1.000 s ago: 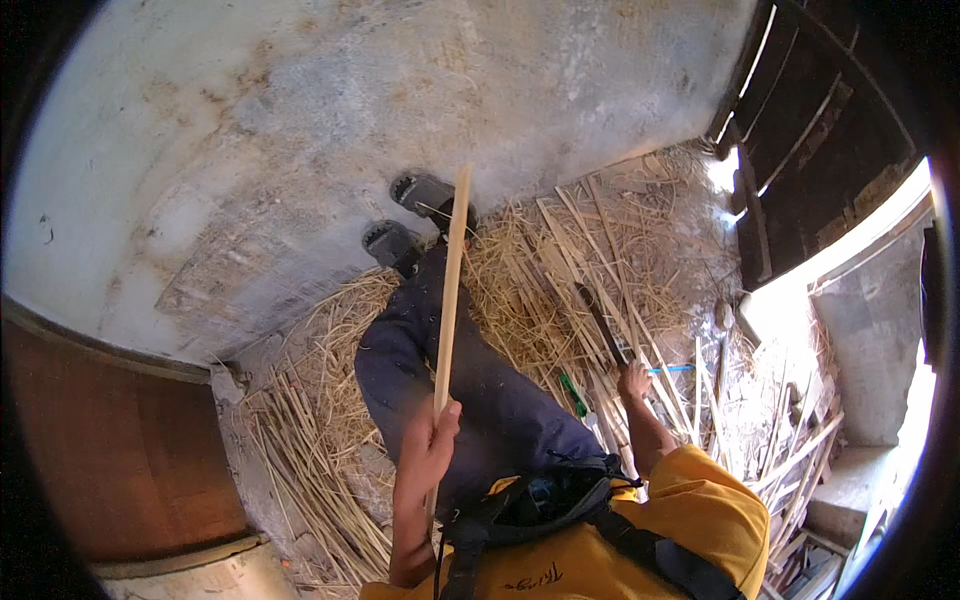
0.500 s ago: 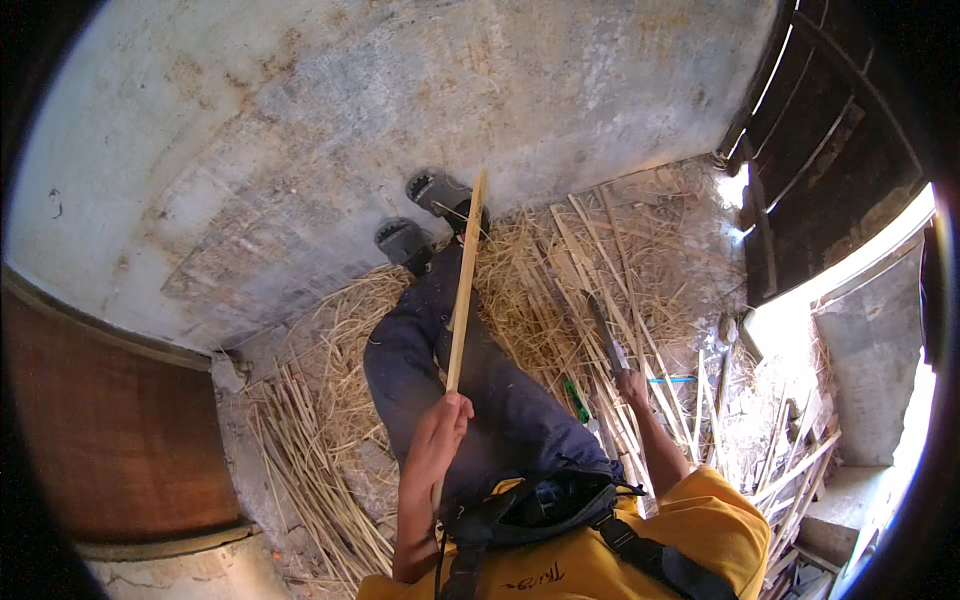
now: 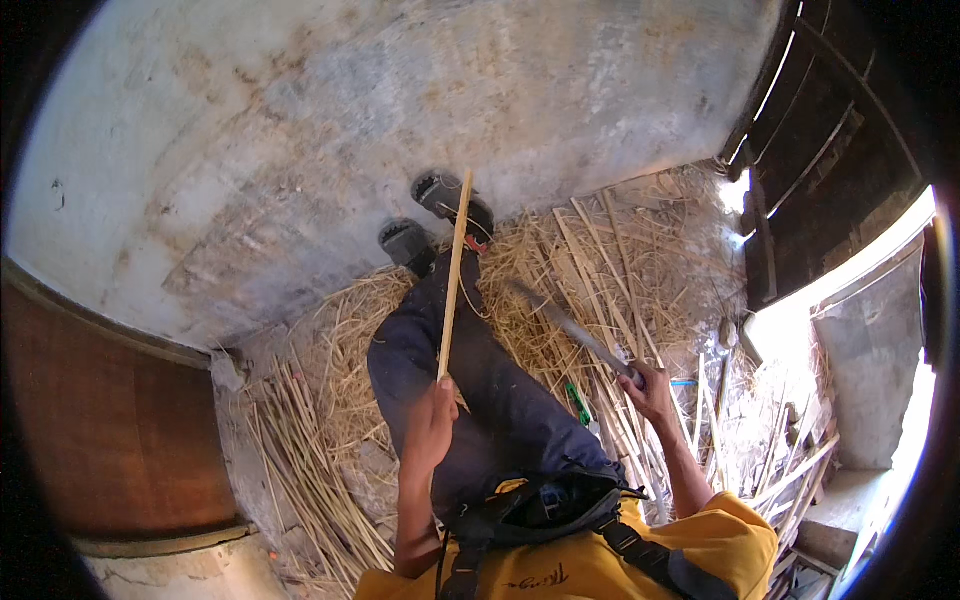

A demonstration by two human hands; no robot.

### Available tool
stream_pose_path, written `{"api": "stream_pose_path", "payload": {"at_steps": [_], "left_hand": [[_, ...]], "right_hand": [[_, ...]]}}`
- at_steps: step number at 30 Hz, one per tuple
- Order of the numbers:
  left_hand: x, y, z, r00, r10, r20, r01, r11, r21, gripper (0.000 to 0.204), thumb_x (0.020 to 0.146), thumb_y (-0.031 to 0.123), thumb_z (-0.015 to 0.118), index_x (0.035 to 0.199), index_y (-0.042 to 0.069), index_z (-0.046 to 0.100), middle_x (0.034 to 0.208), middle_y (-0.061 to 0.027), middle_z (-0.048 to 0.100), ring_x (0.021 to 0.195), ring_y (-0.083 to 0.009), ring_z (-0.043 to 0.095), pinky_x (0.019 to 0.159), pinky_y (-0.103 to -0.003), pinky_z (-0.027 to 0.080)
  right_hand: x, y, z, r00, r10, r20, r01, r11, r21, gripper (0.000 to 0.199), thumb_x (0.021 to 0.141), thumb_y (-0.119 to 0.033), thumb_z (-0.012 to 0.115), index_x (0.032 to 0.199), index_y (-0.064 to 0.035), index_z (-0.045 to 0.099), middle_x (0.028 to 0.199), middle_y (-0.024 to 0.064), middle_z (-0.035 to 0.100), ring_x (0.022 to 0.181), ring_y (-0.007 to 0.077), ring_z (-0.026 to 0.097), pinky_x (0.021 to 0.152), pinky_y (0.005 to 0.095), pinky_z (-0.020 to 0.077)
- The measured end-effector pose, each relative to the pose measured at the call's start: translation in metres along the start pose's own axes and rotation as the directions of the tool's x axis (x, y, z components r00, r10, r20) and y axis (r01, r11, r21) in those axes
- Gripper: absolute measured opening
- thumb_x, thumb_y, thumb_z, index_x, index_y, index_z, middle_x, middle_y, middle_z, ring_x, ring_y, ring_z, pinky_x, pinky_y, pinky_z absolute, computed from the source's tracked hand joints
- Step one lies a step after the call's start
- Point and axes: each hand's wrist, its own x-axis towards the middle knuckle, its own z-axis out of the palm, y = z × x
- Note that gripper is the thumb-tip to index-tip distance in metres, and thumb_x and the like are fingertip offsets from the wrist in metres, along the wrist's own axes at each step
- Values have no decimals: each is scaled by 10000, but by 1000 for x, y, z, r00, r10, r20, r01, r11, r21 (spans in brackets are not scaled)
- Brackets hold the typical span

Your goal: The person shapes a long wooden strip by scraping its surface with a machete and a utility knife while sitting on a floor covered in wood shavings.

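Fingers of the left hand [image 3: 430,428] are gripping one pale strip [image 3: 455,275] toward twelve o'clock; the right hand's [image 3: 655,392] are gripping one long-bladed tool [image 3: 580,332] toward ten.

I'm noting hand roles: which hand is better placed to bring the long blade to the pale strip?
Probably the right hand: it grips the long blade, which angles toward the pale strip. The left hand is occupied holding that strip.
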Motion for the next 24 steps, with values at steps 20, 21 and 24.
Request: {"api": "stream_pose_path", "payload": {"at_steps": [20, 21, 24], "left_hand": [[-28, 47, 21, 997, 62, -35, -45, 930, 365, 383, 1079, 321, 459, 1074, -44, 573, 760, -327, 627, 794, -541, 617, 648, -594, 451], [-28, 47, 22, 998, 53, -44, -32, 922, 387, 387, 1076, 319, 463, 1067, -53, 569, 759, -334, 627, 789, -543, 618, 645, -598, 452], [-29, 38, 23, 992, 93, -90, -47, 908, 415, 379, 1070, 306, 470, 1057, -61, 566, 756, -338, 628, 768, -545, 619, 638, -606, 455]], "right_hand": [[79, -168, 36, 798, -594, 103, 602, 777, -181, 375, 671, -355, 819, 946, -141, 682, 628, 79, 620, 579, 293, 658, 546, 431, 503], [79, -172, 40, 790, -599, 131, 613, 764, -201, 350, 655, -303, 802, 944, -149, 676, 620, 75, 613, 579, 297, 653, 547, 443, 496], [77, -200, 42, 794, -596, 120, 605, 751, -265, 265, 664, -240, 754, 902, -162, 665, 608, 72, 601, 575, 306, 647, 542, 448, 483]]}}
